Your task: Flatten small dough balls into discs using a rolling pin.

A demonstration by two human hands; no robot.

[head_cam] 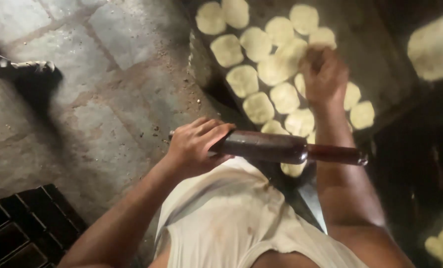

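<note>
While the left hand [194,146] grips the rolling pin [281,148], the right hand [323,74] should pinch one dough disc [281,64] cleanly; its grip is blurred.

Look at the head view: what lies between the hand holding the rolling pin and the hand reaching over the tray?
In the head view, flattened dough rounds on the dark tray lie between the left hand, which holds the rolling pin, and the right hand.
</note>
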